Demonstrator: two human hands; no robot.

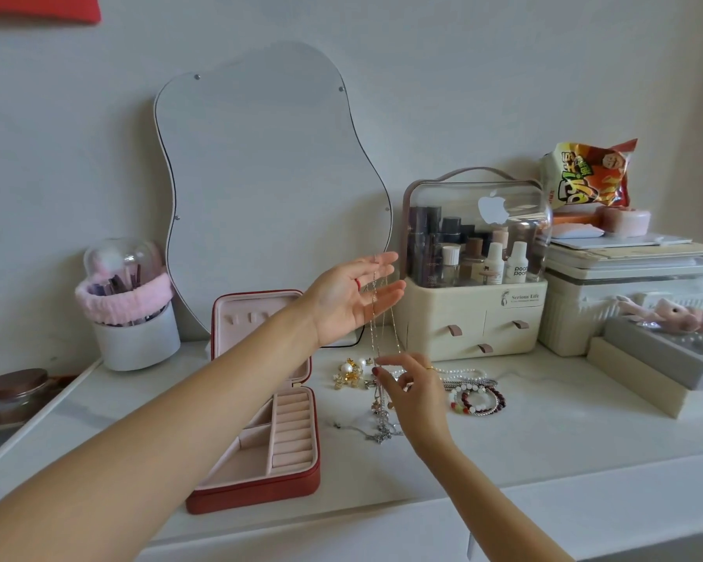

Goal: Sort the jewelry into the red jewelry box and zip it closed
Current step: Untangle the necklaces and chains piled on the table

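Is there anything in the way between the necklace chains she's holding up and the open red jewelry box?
Nothing visible stands on the desk between them. The chains hang from the left hand, pinched lower by the right hand. The red jewelry box lies open, but the left forearm crosses above it.

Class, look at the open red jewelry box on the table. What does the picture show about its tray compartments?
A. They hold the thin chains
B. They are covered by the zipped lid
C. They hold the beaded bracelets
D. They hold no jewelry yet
D: the visible pink compartments of the red jewelry box lie bare, while the beaded bracelets rest on the table and the thin chains hang from the left hand.
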